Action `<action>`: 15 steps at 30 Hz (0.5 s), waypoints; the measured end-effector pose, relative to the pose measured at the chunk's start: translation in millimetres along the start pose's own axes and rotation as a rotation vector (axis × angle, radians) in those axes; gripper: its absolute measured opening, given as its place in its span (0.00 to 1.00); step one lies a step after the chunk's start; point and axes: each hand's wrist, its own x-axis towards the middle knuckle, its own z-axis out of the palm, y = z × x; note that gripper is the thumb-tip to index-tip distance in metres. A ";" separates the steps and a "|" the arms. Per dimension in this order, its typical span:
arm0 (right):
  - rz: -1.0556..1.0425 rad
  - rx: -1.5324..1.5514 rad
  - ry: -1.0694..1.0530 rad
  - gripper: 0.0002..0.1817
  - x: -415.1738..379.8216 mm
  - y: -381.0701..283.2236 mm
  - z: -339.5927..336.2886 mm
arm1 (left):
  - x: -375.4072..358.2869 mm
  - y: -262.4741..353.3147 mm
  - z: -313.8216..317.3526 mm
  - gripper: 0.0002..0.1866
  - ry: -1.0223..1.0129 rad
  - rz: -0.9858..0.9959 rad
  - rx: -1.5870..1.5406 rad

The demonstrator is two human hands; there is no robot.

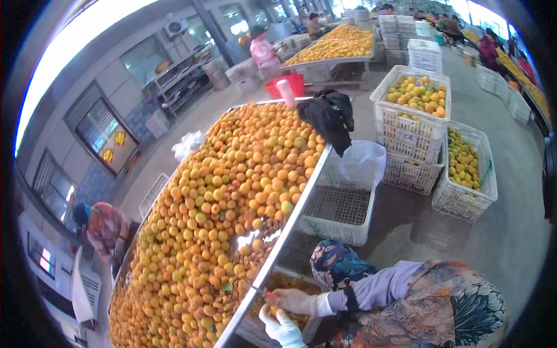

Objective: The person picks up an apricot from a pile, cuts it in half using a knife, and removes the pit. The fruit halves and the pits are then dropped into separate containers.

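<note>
My right hand point(295, 302), in a pale glove below a purple sleeve, is closed on a small tool with a red handle point(272, 294). Its thin dark shaft point(256, 288) points at the table rim. Just below, my left hand point(284, 332) wears a white glove, its thumb and fingers curled toward each other. Whatever lies between those fingers blends with the orange fruit behind. Under both hands stands a crate point(250, 332) with orange fruit in it. Along its other side runs the sloping metal table rim point(272, 255), with a heap of apricot-like fruit point(197, 232) beyond.
An open white crate point(342, 229) with a plastic liner stands beside the table. Stacked crates point(409, 130) and another fruit-filled crate point(464, 200) are farther off. A black cloth point(328, 119) hangs over the table corner. Another person point(107, 232) works across the table.
</note>
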 end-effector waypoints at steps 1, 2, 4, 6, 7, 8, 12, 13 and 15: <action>0.045 0.179 0.048 0.23 3.2 9.7 10.8 | 1.8 -9.6 4.1 0.21 0.013 -0.009 0.016; 0.091 0.363 0.088 0.22 4.8 7.8 17.7 | 4.7 -11.2 5.9 0.21 0.029 -0.023 0.037; 0.137 0.367 0.108 0.19 1.0 -9.6 13.1 | 8.7 -0.5 2.7 0.22 0.012 -0.018 0.089; 0.189 0.366 0.125 0.17 5.8 -15.3 12.3 | 16.1 -0.2 3.2 0.22 -0.005 -0.019 0.135; 0.153 0.443 0.150 0.16 16.6 -3.7 18.6 | 22.9 -14.0 8.0 0.22 0.046 0.056 0.219; 0.117 0.521 0.173 0.15 20.4 -8.6 19.7 | 28.5 -14.3 11.1 0.24 0.096 0.129 0.304; 0.135 0.468 0.252 0.14 28.7 -13.1 19.4 | 37.5 -6.5 17.7 0.21 0.207 0.201 0.216; 0.137 0.470 0.249 0.14 30.8 -10.4 21.7 | 38.8 -4.7 18.3 0.21 0.208 0.199 0.219; 0.062 0.225 0.396 0.20 30.8 -18.5 17.6 | 41.2 -4.1 22.6 0.22 0.152 0.049 -0.008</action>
